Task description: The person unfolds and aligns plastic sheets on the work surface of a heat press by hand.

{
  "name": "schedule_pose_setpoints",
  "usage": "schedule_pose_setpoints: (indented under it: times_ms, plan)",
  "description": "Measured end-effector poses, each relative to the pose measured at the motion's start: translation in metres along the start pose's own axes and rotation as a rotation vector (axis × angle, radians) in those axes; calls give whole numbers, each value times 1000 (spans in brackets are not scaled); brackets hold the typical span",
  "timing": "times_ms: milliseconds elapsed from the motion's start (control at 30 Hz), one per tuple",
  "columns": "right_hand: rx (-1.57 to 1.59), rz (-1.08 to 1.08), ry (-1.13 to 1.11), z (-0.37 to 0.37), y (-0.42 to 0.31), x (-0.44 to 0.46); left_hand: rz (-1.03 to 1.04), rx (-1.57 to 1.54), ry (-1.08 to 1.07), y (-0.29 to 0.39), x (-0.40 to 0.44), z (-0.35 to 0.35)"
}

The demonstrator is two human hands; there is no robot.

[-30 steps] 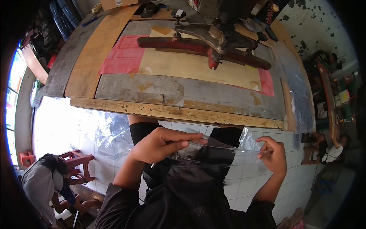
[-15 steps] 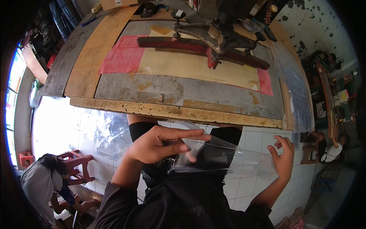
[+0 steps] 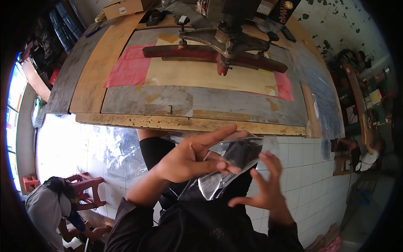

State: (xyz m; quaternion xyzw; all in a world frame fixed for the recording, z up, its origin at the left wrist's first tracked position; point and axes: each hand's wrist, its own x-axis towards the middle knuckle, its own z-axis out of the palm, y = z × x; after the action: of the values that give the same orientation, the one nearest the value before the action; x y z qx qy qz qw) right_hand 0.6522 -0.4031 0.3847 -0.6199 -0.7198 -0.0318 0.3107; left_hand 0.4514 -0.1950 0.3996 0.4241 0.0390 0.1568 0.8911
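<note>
My left hand is closed on a clear plastic sheet, pinching it between thumb and fingers above my lap. The sheet is curved and shiny, and its far part rises near the table's front edge. My right hand is open beside the sheet's right side, with thumb and fingers spread. Its fingertips are close to the plastic; whether they touch it I cannot tell.
A press with a red bar stands over a cream sheet with pink ends on the worktable. More clear plastic hangs at the table's right edge and lies on the floor. A person sits low at left by a red stool.
My right hand has come leftward from the sheet's far right end toward my left hand. The plastic, stretched out before, is now bent and bunched closer in. The view has shifted slightly.
</note>
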Motion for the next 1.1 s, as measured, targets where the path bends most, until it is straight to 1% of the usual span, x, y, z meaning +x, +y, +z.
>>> schedule_pose_setpoints:
  times_ms: [67, 100, 167, 300, 367, 400, 467, 500, 533, 600, 633, 667, 767, 833, 867, 933, 1067, 1100]
  plan:
    - [-49, -31, 164, 46, -1, -3, 16, 18, -29, -5, 4, 2]
    - [-49, -33, 164, 62, 6, -7, 24, -40, -25, -7, 5, 4]
    - [-100, -57, 532, 83, 16, -8, 3, -130, -31, -7, 2, 4]
    - [-59, -43, 491, 58, 19, 4, -7, -41, -13, 0, -3, 2]
    - [54, -26, 459, 40, 21, 13, 9, -6, -15, 0, -5, -5]
    - [98, -47, 409, 27, 22, 20, 11, -7, -17, 1, -5, -6]
    - [194, -38, 292, 3, 30, 22, 42, 289, 29, 3, -5, -9]
    - [289, 37, 227, -8, 32, 21, 39, 428, 41, 5, -4, -7]
    - [286, 39, 222, -15, 36, 20, 39, 422, 40, 1, -3, -6]
    - [354, 122, 160, -26, 42, 19, 100, 501, 8, -7, 4, -5]
    - [366, 169, 134, -29, 42, 19, 58, 465, 57, -9, 6, 0]
    - [362, 169, 136, -31, 42, 20, 60, 464, 53, -10, 7, 1]
    - [310, 180, 128, -35, 41, 20, 25, 547, 100, -11, 9, 2]
    - [339, 199, 159, -35, 39, 18, -81, 427, 42, -9, 8, 3]
    - [342, 200, 159, -37, 39, 18, -84, 428, 44, -8, 8, 4]
    - [361, 161, 86, -44, 41, 18, -114, 292, 70, -8, 9, 6]
    - [416, 237, 106, -46, 14, 36, -62, 279, 88, -17, 12, 6]
    - [393, 262, 146, -41, 4, 41, -10, 372, 86, -19, 13, 8]
